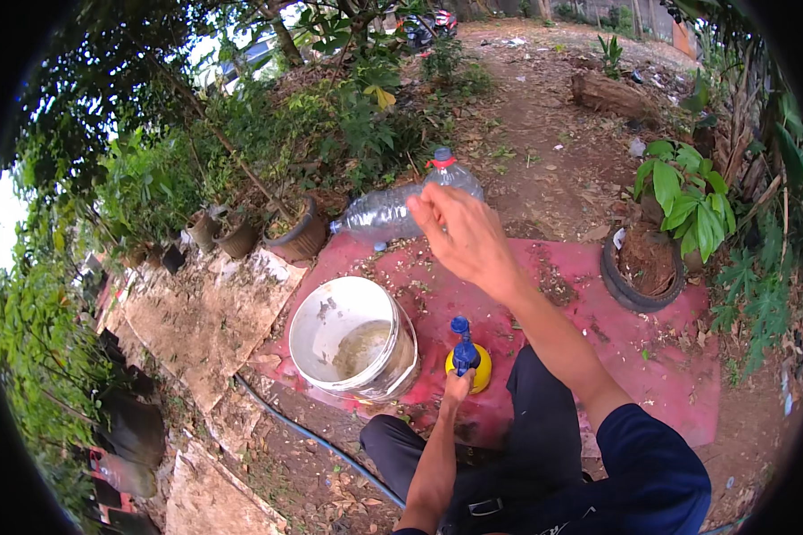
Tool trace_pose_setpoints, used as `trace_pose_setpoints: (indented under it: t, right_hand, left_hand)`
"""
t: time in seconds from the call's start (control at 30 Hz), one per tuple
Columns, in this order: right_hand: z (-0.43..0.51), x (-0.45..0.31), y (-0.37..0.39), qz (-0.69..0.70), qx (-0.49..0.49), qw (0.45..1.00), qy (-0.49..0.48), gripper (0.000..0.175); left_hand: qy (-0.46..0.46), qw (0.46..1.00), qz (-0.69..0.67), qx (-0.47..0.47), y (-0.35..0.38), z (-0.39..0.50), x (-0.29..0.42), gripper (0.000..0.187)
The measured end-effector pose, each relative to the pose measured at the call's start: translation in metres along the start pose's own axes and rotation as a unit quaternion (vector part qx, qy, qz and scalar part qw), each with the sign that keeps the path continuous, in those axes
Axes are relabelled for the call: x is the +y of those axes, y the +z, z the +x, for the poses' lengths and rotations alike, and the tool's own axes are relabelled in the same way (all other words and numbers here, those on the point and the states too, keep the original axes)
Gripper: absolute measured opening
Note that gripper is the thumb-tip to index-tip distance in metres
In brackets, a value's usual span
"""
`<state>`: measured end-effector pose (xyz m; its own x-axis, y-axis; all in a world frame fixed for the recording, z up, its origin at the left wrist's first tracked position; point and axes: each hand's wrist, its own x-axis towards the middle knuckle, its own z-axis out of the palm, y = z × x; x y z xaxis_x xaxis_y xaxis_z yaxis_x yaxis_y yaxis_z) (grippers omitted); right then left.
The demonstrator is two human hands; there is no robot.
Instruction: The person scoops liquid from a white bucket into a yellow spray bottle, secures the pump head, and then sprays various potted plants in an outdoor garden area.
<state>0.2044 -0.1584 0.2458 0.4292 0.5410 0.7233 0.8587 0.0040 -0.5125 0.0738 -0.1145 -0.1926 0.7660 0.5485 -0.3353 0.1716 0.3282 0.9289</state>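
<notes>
My left hand (459,385) grips the blue head of a yellow pressure sprayer (482,368), which stands upright on a red sheet (542,354). My right hand (465,237) is raised well forward, its fingers curled and the thumb a little apart. I cannot tell whether anything is in it. Behind it in the view stands a large clear plastic bottle (456,175) with a red neck handle, partly hidden by the hand. Another clear plastic bottle (381,214) lies on its side to the left. A dirty white bucket (401,334), with some murky water inside, stands left of the sprayer.
A tyre planter (612,284) sits on the sheet's right side, near a leafy plant (689,194). Several potted plants line the left, including a dark pot (301,237). A dark hose (321,438) crosses the ground beside my knee. A log (612,97) lies farther off.
</notes>
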Motion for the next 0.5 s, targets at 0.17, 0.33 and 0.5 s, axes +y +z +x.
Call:
trace_pose_setpoints:
  t: [0.17, 0.33, 0.5]
  right_hand:
    - [-0.128, 0.056, 0.129, -0.117, -0.323, 0.921, 0.185, 0.066]
    - [-0.145, 0.08, 0.147, -0.119, -0.285, 0.948, 0.082, 0.07]
    - [-0.083, 0.065, 0.099, -0.017, -0.047, 0.999, -0.021, 0.046]
  left_hand:
    - [0.005, 1.0, 0.02, -0.002, 0.001, -0.005, -0.001, 0.022]
    - [0.029, 0.999, 0.033, 0.016, 0.001, -0.009, 0.007, 0.02]
    - [-0.006, 1.0, -0.012, 0.015, 0.006, -0.009, 0.013, 0.023]
